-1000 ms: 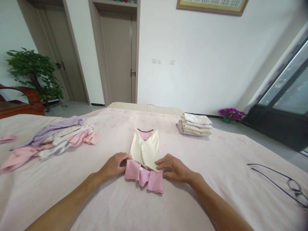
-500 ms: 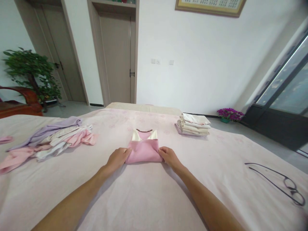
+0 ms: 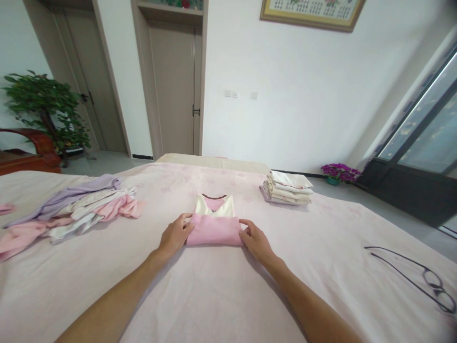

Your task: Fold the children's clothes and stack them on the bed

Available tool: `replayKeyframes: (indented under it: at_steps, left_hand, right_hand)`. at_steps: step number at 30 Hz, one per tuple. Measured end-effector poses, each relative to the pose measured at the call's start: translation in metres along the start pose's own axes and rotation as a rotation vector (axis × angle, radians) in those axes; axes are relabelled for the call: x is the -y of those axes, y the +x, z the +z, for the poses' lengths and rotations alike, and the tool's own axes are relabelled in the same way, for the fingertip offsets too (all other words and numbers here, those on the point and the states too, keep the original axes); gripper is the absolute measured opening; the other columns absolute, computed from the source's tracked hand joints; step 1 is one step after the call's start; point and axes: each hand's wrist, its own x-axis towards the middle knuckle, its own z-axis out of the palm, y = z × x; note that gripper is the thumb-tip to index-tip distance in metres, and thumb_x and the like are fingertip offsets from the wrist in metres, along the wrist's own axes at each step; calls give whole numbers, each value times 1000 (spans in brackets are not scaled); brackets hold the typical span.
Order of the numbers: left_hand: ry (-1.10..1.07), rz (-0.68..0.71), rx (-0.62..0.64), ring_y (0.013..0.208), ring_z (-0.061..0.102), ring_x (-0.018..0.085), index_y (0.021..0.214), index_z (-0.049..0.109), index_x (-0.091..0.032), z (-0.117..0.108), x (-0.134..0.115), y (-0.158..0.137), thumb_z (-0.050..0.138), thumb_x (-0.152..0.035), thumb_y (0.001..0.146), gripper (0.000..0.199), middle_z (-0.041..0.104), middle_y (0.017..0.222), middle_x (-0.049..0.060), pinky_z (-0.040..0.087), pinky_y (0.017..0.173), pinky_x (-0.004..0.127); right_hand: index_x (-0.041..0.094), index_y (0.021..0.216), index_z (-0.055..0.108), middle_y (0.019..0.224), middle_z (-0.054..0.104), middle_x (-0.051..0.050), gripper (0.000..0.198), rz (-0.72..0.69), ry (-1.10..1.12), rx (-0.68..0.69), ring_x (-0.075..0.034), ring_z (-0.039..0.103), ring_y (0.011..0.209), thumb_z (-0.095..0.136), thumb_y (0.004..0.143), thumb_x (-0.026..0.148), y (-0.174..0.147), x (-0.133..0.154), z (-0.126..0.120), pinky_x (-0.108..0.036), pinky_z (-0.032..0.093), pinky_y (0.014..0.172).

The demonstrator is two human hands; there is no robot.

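A pink top lies partly folded on the bed cover, its lower part turned up over itself. The cream yoke and dark-trimmed neckline still show at the far end, with a small dark mark inside the neck. At the left edge of the fold, my left hand grips the cloth between thumb and fingers. My right hand holds the opposite edge, its index finger and thumb bent at the corner. The cloth hides parts of some fingertips.
A loose heap of clothes in lilac, white and pink lies to the left. A neat stack of folded clothes sits at the far right, with eyeglasses nearer on the pale pink bed cover.
The pink fold has flattened and its upper edge has come down toward me, baring more of the cream yoke. Both hands stay at its sides, their fingers slightly shifted.
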Motion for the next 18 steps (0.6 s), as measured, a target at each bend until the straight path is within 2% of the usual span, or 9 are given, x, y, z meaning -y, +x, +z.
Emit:
replayKeyframes:
  at_steps: [3, 5, 8, 11, 14, 16, 18]
  left_hand:
    - [141, 26, -24, 83, 67, 20, 128, 56, -25, 0, 1, 1, 58, -40, 88, 44, 72, 91, 0, 41, 64, 27]
    - [146, 97, -78, 87, 67, 19, 127, 56, -23, -1, 4, 1, 59, -37, 88, 42, 70, 103, 3, 45, 69, 27]
    - [57, 335, -91, 104, 64, 19, 120, 61, -24, -9, 12, -1, 56, -32, 91, 31, 65, 119, 5, 48, 90, 29]
    - [-18, 563, 63, 121, 57, 19, 120, 65, -28, -21, 16, -5, 54, -37, 93, 30, 62, 128, 3, 41, 106, 31]
    - [-6, 566, 188, 124, 54, 22, 127, 63, -31, -29, 16, -9, 58, -46, 90, 40, 57, 137, 2, 41, 107, 31]
    - [-22, 497, 197, 122, 57, 22, 127, 63, -30, -30, 16, -10, 53, -48, 92, 41, 59, 135, 3, 43, 105, 31]
    - [-79, 399, 155, 115, 61, 21, 126, 64, -27, -26, 17, -9, 46, -46, 95, 40, 64, 128, 4, 45, 100, 30]
  right_hand:
    - [24, 128, 57, 84, 66, -2, 39, -47, -216, -7, -18, 62, 76, 47, 91, 31, -7, 5, -5, -28, 43, 70]
    - [26, 126, 59, 97, 66, -5, 36, -122, -277, -57, -19, 63, 86, 48, 93, 31, -11, 6, -7, -30, 45, 76]
    - [26, 122, 62, 111, 63, -8, 32, -330, -257, -96, -21, 60, 100, 52, 92, 34, -14, 3, -10, -34, 47, 87]
    - [26, 126, 60, 123, 59, -9, 45, -522, -233, -26, -24, 56, 112, 66, 82, 30, -15, 0, -14, -38, 46, 96]
    - [26, 132, 57, 130, 58, -9, 59, -558, -256, 59, -26, 55, 116, 71, 75, 26, -16, -2, -15, -41, 45, 100]
    - [25, 133, 57, 131, 59, -9, 58, -552, -237, 68, -26, 55, 118, 69, 76, 25, -17, -4, -14, -43, 43, 102]
    - [25, 130, 59, 131, 59, -10, 52, -539, -152, 72, -26, 55, 120, 66, 79, 26, -15, -8, -12, -42, 42, 104]
